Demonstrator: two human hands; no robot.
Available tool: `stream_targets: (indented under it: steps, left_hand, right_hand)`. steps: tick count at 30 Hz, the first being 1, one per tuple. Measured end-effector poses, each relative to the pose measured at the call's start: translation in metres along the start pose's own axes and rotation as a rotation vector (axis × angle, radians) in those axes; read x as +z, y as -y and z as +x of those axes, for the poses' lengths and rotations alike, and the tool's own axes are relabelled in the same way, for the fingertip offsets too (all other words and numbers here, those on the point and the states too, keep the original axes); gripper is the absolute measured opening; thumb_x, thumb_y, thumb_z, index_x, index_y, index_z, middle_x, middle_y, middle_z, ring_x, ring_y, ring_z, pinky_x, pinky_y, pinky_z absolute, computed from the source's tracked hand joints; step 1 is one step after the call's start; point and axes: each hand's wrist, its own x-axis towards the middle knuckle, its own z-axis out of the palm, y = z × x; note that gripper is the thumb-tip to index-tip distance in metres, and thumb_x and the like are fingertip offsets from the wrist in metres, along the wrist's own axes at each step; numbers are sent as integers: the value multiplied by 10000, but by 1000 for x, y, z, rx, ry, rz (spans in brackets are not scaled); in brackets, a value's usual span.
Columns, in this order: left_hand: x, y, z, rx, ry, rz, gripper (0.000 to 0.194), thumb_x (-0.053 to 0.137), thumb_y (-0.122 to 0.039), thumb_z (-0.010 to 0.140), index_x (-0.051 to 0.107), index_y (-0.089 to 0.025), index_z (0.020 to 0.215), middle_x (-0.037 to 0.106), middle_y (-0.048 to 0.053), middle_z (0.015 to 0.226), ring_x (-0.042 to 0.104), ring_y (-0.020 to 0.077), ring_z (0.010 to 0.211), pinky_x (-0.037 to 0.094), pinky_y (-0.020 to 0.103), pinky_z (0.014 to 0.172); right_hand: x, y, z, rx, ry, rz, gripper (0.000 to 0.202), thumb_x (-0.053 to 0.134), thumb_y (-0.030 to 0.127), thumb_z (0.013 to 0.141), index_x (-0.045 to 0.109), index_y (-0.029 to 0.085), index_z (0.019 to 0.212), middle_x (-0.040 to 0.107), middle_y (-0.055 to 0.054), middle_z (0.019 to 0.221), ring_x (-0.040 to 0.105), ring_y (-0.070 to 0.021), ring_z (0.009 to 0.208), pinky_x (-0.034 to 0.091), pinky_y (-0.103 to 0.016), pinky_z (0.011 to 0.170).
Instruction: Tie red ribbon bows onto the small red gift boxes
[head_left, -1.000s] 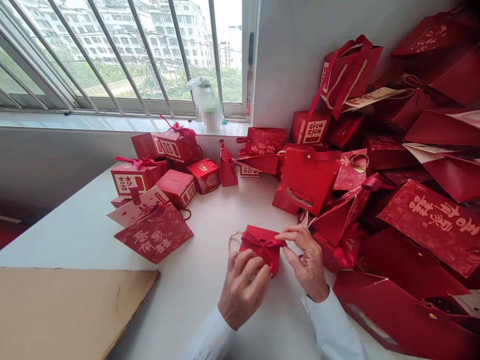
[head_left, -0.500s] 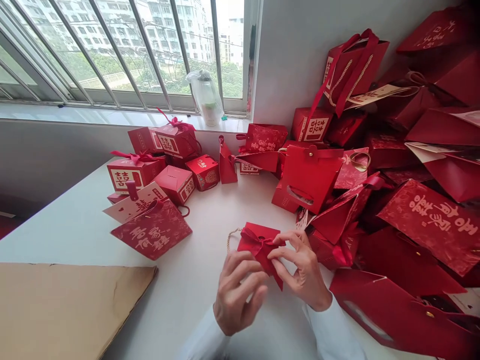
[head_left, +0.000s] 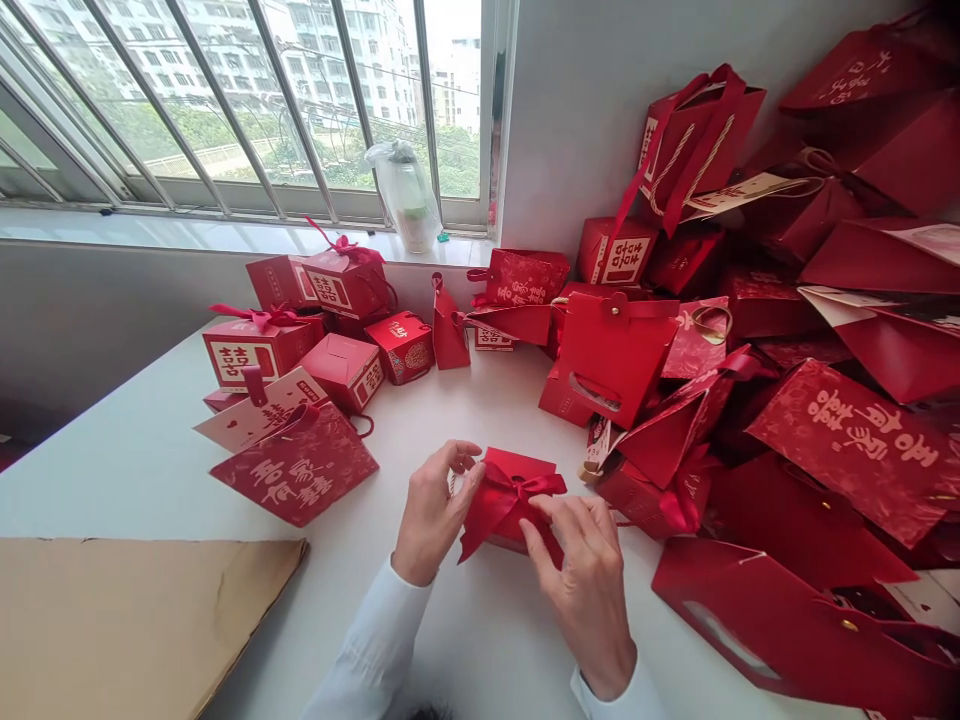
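Observation:
A small red gift box (head_left: 523, 461) stands in front of me on the white table. A red ribbon bow (head_left: 519, 488) is tied on its front, one tail hanging to the lower left. At the box's left side is my left hand (head_left: 433, 512), its thumb and bent fingers apart near the left loop. My right hand (head_left: 586, 568) is curved at the lower right of the bow, thumb and fingertips separated and close to the right loop and tail. A cord handle shows partly behind my left fingers.
Red gift boxes and bags (head_left: 851, 430) are heaped along the right. A smaller group of boxes (head_left: 341, 370) sits at the back left. Cardboard (head_left: 135, 620) lies at the front left. On the sill by the barred window stands a bagged cup (head_left: 411, 205).
My left hand has moved up and left, off the front of the box to its left side. My right hand has shifted slightly down. The bow's left tail now shows, spread out.

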Motion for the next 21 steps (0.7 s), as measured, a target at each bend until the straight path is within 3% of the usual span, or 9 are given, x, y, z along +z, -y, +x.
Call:
stream_targets:
  steps: [7,10,12,16,21]
  left_hand:
    - [0,7,4,-45,4,-90,197,434,-288,842,578,-206,950,650,28,881,610,167,853,461,285,716]
    - [-4,12,7,-37,-6,-131,212,408,-292,859,572,-208,964,640,43,953,607,172,910,472,291,737]
    - [-9,21,10,-30,14,-118,227,387,-274,862,563,-205,987,630,54,1007,606,174,923,479,305,753]
    - [-18,46,15,10,159,-5,291,400,-197,822,554,-219,1068,589,68,1145,578,194,990,483,356,821]
    - [-8,52,23,184,289,85,489,439,-101,749,519,-251,1208,531,52,1275,415,219,1223,358,403,1019]
  right_hand:
    - [-9,-3,0,-72,-9,55,74,572,182,851,611,229,809,588,-23,830,489,-191,834,408,-344,778]
    - [-19,-13,5,27,-68,153,104,528,223,874,593,231,793,594,-19,820,527,-184,845,433,-321,769]
    - [-24,-24,6,152,-53,182,112,489,256,886,595,233,857,617,-27,869,562,-187,861,453,-313,753]
    - [-18,-47,0,336,137,274,230,449,260,859,575,232,1050,642,-52,1027,635,-178,834,500,-292,709]
    - [9,-58,-5,442,288,517,510,395,159,797,410,194,1305,682,-25,823,654,-167,719,523,-299,691]
